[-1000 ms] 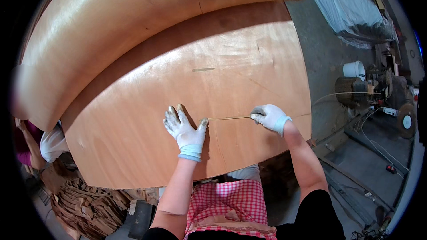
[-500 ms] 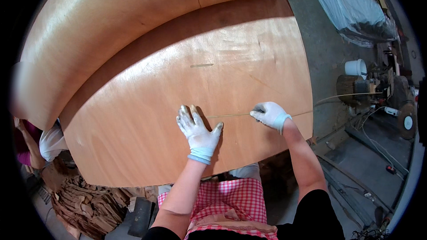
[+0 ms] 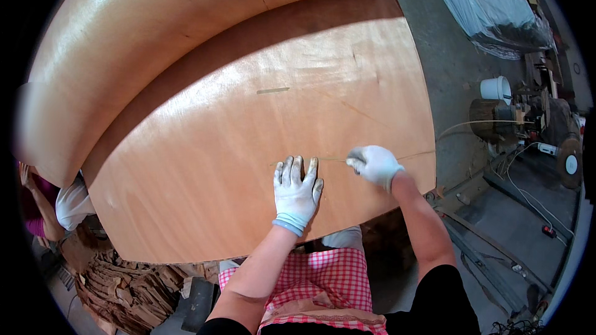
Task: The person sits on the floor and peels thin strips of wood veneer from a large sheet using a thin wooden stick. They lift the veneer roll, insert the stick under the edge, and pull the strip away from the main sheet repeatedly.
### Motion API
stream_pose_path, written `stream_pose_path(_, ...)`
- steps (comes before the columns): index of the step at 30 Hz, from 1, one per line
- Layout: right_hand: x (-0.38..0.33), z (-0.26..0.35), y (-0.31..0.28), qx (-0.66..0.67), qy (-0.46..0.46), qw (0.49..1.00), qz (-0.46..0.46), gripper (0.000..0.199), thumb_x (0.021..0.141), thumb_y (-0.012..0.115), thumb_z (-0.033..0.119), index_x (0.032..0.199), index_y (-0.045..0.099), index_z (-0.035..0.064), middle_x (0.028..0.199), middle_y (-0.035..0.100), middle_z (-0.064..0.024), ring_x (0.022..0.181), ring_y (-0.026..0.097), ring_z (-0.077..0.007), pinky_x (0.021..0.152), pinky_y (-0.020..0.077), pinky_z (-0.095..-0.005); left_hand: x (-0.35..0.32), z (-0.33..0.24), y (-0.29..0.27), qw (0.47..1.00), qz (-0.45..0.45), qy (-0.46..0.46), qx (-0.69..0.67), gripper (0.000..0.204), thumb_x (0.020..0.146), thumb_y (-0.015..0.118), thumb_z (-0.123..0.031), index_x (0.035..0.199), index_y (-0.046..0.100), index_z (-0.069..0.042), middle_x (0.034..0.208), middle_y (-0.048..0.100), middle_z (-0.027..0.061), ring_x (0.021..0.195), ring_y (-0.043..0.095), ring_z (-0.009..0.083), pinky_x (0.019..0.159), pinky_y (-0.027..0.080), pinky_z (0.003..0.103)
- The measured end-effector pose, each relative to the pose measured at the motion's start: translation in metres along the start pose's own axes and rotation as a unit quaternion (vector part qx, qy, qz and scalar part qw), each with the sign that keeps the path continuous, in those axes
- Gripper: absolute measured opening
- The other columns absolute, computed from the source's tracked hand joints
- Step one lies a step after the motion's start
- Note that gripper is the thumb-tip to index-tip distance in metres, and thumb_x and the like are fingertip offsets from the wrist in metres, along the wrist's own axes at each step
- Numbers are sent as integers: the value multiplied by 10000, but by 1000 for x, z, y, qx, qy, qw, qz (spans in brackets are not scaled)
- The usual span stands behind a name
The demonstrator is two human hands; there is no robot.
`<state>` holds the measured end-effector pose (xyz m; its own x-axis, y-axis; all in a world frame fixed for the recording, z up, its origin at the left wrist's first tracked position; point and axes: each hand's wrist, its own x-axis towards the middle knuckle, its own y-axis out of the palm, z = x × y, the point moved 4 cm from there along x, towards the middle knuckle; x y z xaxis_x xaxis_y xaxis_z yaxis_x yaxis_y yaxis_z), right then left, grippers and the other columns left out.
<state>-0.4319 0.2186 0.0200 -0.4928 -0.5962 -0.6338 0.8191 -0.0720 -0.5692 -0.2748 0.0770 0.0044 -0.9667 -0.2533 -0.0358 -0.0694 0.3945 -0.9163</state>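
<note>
I'd pull the strip (image 3: 332,159) gently, low and straight, pressing evenly to avoid wrinkles. It lies across the near half of the sheet (image 3: 186,205). My right hand (image 3: 375,165) pinches it, knuckles up; my left hand (image 3: 295,198) lies flat, fingers slightly spread over it, pointing away.

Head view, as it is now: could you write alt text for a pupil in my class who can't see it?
The person's white-gloved right hand pinches a narrow tan strip on a large wood-coloured sheet, while the gloved left hand lies flat, fingertips at the strip. A thick roll curves beyond; a white bucket appears at right.
</note>
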Motion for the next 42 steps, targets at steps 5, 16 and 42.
stream_pose_path(5,-72,83,32,-75,-117,989,52,218,888,596,285,943,691,97,875,687,-148,806,654,-332,727,520,-421,-5,1,3,1000,-25,9,0,486,877,584,-358,1310,567,-139,1330,478,182,1285,407,362,1119,262,539)
stream_pose_path(16,0,6,-37,-297,80,936,-169,221,902,534,250,940,693,100,961,681,-178,912,646,-367,778,512,-456,-11,-4,3,996,-86,32,12,470,889,563,-340,1311,565,-132,1325,493,183,1294,400,344,1128,241,536)
stream_pose_path(42,-17,8,19,-195,-119,901,-368,331,855,622,399,1071,685,156,1071,663,-100,1061,602,-300,928,480,-413,-9,-7,17,988,-123,12,89,543,905,485,-412,1378,511,-147,1403,460,157,1351,333,407,1137,187,559)
